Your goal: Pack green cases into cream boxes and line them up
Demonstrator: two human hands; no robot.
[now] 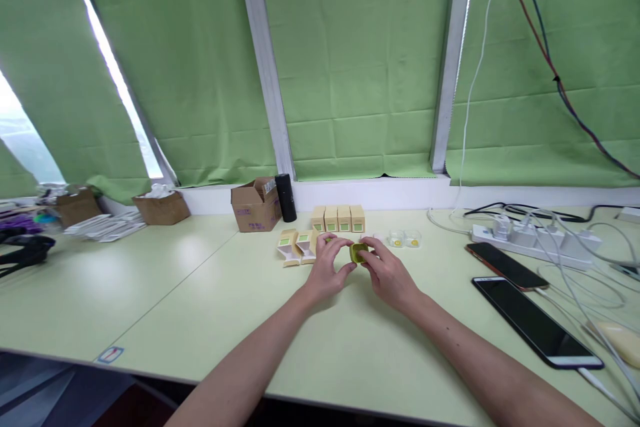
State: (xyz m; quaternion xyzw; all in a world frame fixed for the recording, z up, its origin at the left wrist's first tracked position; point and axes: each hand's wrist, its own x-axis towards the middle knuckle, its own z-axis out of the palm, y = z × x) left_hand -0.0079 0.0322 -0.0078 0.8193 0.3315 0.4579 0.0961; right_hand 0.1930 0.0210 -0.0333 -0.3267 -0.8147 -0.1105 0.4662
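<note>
Both forearms reached in over the near edge of the worktop (210,307) and slanted toward each other, the left hand (327,268) and right hand (391,275) meeting with bent wrists and curled fingers. Between them they gripped a small yellow-green square cup (359,253): the left thumb and fingertips bracketed its left side, while the right fingers pinched its right side, one fingertip reaching over the opening. The cup was tilted, its open mouth facing up and back toward the near edge; being nearly square, it showed no clear long axis. It sat between the near edge and the cartons toward the far edge; whether it touched the surface could not be told.

Just left of the hands stood two opened cartons (289,248), their white insides facing the near edge. Four closed cartons (337,219) formed a row near the far edge, with two clear cups (405,239) to their right, each with yellow inside. A cardboard box (255,205) and a black cylinder (285,198) stood at the far edge, left of the row. Toward the right end lay two phones (536,320) and a white power strip (536,247).
</note>
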